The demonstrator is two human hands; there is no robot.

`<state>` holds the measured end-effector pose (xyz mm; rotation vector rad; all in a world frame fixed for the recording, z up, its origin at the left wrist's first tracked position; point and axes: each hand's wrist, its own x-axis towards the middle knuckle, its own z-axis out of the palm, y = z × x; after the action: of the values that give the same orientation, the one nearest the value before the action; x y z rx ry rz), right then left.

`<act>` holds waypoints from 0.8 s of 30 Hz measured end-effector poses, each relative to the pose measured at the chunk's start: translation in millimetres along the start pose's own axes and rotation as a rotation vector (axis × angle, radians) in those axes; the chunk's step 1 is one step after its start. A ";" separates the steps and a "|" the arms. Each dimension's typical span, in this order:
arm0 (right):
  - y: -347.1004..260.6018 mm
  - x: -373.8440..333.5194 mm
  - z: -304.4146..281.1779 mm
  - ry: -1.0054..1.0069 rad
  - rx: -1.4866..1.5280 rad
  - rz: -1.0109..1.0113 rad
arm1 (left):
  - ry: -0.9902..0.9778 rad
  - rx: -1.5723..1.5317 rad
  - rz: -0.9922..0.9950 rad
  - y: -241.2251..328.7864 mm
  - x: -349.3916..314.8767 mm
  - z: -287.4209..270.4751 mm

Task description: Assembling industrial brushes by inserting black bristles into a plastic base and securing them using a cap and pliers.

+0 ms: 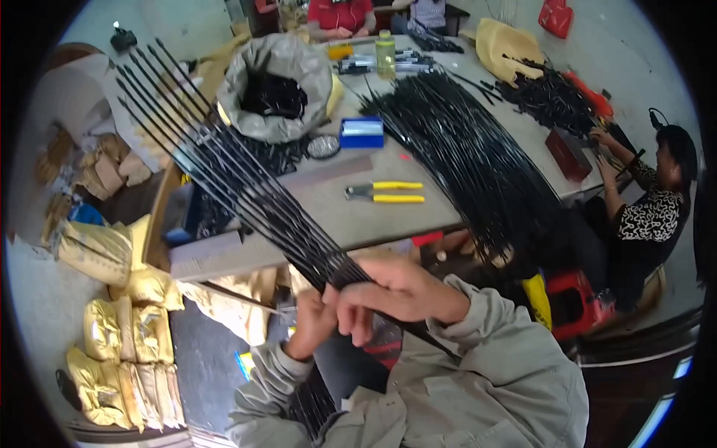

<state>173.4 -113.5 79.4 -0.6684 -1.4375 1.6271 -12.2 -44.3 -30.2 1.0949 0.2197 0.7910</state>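
While grey-sleeved forearms reach up from below, the right hand wraps a bundle of thin black rods; the left hand curls just beside it, its grip partly hidden. Over the table's near edge, the bundle slants up-left, far ends fanned, crossing loose black pieces. Beyond lie yellow-handled pliers, a blue box and a grey sack; more black rods heap rightward.
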 end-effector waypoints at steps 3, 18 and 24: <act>2.4 12.0 -19.4 -0.071 -0.013 -0.063 | 0.299 0.535 -0.160 -32.6 1.5 0.9; -6.7 -0.8 -19.6 -0.021 0.016 -0.038 | 0.087 0.813 -0.065 -17.2 20.6 6.0; 38.2 4.9 -23.8 0.207 -0.240 -0.179 | 0.002 1.287 0.082 20.1 164.7 -99.1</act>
<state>181.6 -96.4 38.3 -0.7947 -1.5052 1.2226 43.7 140.7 -24.4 2.3133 0.7475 0.6926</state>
